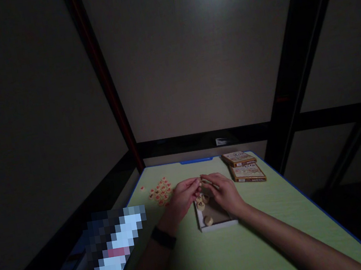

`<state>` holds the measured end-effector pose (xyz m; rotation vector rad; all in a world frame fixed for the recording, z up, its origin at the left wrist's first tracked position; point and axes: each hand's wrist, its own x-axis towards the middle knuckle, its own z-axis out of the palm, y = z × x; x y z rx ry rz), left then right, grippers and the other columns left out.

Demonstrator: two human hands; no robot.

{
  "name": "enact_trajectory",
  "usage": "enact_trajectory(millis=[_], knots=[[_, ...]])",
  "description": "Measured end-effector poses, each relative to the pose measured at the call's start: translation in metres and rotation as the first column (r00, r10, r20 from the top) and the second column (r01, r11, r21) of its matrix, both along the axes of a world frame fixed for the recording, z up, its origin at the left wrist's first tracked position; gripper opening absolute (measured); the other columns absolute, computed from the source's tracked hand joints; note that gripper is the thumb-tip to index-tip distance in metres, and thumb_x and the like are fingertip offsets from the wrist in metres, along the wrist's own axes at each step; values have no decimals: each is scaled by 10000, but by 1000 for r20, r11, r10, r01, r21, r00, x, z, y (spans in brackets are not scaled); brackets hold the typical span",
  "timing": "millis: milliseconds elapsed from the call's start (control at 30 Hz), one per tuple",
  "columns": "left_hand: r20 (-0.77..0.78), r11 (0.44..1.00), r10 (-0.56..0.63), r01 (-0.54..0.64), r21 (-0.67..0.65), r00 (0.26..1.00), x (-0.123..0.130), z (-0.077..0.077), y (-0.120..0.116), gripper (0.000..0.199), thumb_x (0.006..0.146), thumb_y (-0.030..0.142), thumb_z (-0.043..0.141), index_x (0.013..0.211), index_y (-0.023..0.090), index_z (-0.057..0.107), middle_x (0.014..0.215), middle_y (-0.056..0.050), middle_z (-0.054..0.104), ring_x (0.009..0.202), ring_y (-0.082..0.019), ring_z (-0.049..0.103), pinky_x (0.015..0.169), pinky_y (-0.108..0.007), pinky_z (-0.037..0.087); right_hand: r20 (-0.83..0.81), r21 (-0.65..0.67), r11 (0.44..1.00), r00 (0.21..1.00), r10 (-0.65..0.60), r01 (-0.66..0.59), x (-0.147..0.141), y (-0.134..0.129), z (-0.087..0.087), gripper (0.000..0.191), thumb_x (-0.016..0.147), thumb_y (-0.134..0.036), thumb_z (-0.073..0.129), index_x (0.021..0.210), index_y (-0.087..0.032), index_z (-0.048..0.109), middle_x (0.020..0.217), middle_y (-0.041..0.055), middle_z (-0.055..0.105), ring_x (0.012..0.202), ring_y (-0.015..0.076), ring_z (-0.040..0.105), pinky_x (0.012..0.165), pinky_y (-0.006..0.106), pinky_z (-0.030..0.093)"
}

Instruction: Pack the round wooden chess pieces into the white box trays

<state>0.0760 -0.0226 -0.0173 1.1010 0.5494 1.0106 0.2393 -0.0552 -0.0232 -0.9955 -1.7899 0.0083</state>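
Observation:
Over the far end of a shallow open box tray (218, 225), my two hands meet at the fingertips. My left hand (185, 193) is closed, pinching what looks like a small pale xiangqi piece (201, 183). From the other side, my right hand (222, 191) has its bent fingers closed on the same small piece, which they partly cover. Inside the tray, one wooden xiangqi piece (208, 220) lies near the front, and a few more, including a marked piece (200, 204), sit under my hands. My right hand hides the tray's far right part.
Several red-marked xiangqi pieces (160, 192) lie spread to the left on the green table (278, 233). Two flat game boxes (248, 173) overlap at the back right. A blurred-out bright screen (122, 242) is at the table's left edge. A wall stands behind.

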Motion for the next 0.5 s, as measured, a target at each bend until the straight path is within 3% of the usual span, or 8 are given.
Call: enact_trajectory(millis=[100,167,233,300,500], knots=[[-45,980,194,-192,48,980,2,-4,1,375,686,427,834,877,122,729,817,-44,679,687,-103,545,614,-216,386,94,6,995,990,-102,102,5,-10,12,241,923,-196,522,1036,-201,735,916,102,746,859,238,657,791,374,528],[-49,965,259,-256,56,965,3,-4,1,398,671,422,842,912,127,728,842,-50,692,663,-96,541,589,-216,378,215,-73,995,976,-45,62,7,-21,22,226,899,-155,528,945,-207,743,868,79,751,792,212,660,743,320,506],[-43,960,279,-278,42,959,3,-3,0,410,650,391,859,937,134,721,863,-53,700,643,-88,538,576,-214,378,367,-241,971,927,79,13,7,-33,31,221,845,-111,562,804,-230,744,753,28,742,686,178,655,651,262,463],[-49,960,281,-279,36,958,3,-1,-2,404,634,357,871,940,142,718,870,-52,702,649,-89,551,581,-213,389,491,-371,927,859,142,58,4,-41,37,191,782,-114,625,696,-245,733,673,1,729,622,169,649,584,244,413],[-95,963,269,-265,55,958,-1,5,-3,377,622,340,876,900,142,717,835,-49,697,663,-100,573,581,-207,395,704,-388,871,707,70,301,-10,-45,42,54,758,-274,722,739,-249,766,759,70,768,678,238,699,562,272,405]])
